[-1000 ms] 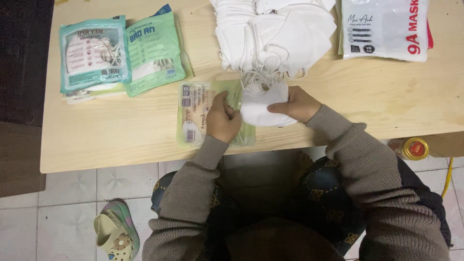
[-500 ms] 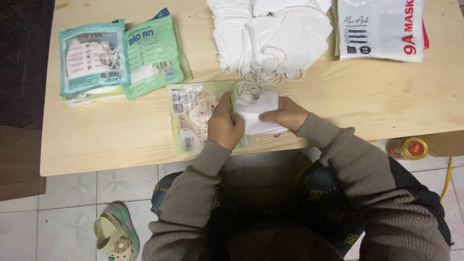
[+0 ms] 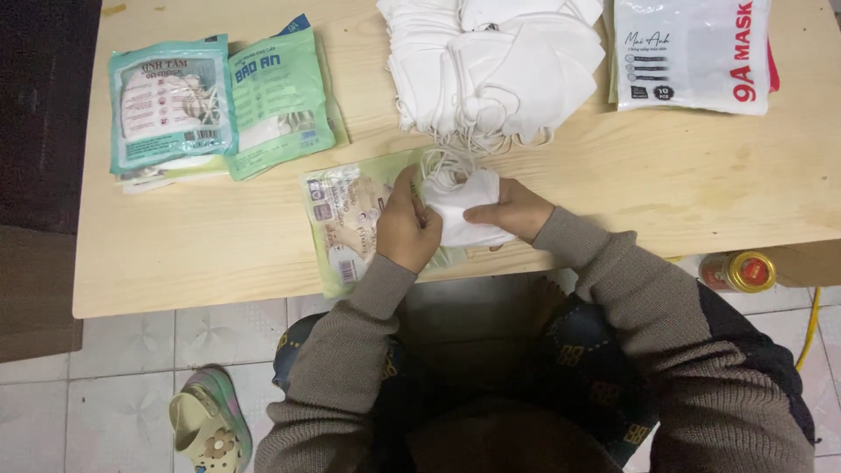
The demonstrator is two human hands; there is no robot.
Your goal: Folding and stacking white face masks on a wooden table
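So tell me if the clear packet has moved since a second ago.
Yes. The clear packet has slid left along the table, toward the teal packets.

In the middle of the frame we see a flat, clear plastic pouch point(image 3: 350, 223) with pale green edges and a small white barcode label, lying at the table's near edge. At the upper left we find two sealed packs side by side, touching: a teal-bordered pack point(image 3: 171, 105) with a white window, and a light green pack point(image 3: 279, 98) overlapping its right edge. More flat packs lie beneath them. At the upper right lies a glossy white bag point(image 3: 692, 52) with red and black print.
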